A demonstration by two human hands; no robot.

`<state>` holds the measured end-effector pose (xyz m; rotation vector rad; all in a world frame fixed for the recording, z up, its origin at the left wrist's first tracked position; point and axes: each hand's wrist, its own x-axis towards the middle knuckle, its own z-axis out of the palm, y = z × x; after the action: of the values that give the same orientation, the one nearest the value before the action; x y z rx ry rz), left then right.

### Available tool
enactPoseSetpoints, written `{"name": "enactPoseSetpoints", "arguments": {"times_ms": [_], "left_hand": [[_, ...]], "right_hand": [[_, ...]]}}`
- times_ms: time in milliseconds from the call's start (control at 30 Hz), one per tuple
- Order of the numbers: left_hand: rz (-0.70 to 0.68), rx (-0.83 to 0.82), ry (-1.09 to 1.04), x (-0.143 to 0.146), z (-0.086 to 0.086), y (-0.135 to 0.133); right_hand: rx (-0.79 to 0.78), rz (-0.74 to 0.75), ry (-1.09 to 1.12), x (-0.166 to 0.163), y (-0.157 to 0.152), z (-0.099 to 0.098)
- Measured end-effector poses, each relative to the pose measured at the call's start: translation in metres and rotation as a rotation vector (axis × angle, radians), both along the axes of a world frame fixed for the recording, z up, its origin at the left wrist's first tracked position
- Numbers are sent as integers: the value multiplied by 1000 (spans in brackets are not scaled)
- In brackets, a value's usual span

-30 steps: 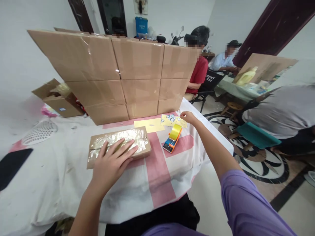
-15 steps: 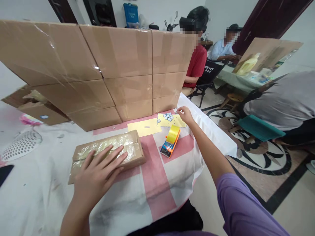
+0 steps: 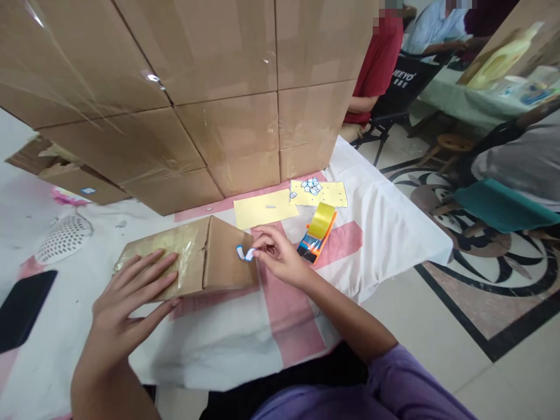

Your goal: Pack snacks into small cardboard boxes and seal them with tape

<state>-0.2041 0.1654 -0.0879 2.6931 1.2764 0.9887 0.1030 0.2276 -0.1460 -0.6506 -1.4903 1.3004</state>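
A taped cardboard box (image 3: 164, 254) sits on the cloth, its plain end face turned toward my right side. My left hand (image 3: 126, 291) rests on it with fingers spread over the clear tape on top and the thumb at the near edge. Close to the end face, my right hand (image 3: 277, 256) pinches a small blue-edged white sticker (image 3: 250, 254). A similar sticker (image 3: 240, 252) shows on the face just left of the fingertips; whether the two pieces are joined, I cannot tell. Beyond that hand lies a tape dispenser (image 3: 318, 230) with a yellowish roll.
Stacked taped cartons (image 3: 223, 128) form a wall behind. Before them lie a yellow sheet (image 3: 262, 211) and another yellow sheet (image 3: 335, 195) bearing blue-white pieces. A black phone-like slab (image 3: 26, 309) is at left. Other people sit beyond, one in a red shirt (image 3: 380, 64).
My right hand has come from beside the patterned yellow sheet to the box's end, a sticker in its fingers. The box has turned, showing its end face; my left hand has shifted left. The view tilted downward.
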Motion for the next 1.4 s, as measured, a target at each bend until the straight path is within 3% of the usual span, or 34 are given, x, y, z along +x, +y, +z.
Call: {"name": "enactPoseSetpoints", "arguments": {"times_ms": [267,467,833,1067,1233,1333,1400], "left_hand": [[10,1,17,3,0,1],[8,6,-1,3,0,0],[19,10,14,8,0,0],[47,-24,36,12,2,-2],[45,-18,0,7,1,-2],[33,-8,-22,0,-2,-1],[30,-11,-39,-4,-3,0]], "right_hand": [[79,-19,-123,-6,4,0],[9,-119,-85,-13,2,-3],[-187,-3,-24,-12,1,-3],[-128,5,-66,-11,2,-1],[33,-214,-175,28,10,29],[185,-427,-322,82,44,55],[165,-548,-435,122,80,65]]}}
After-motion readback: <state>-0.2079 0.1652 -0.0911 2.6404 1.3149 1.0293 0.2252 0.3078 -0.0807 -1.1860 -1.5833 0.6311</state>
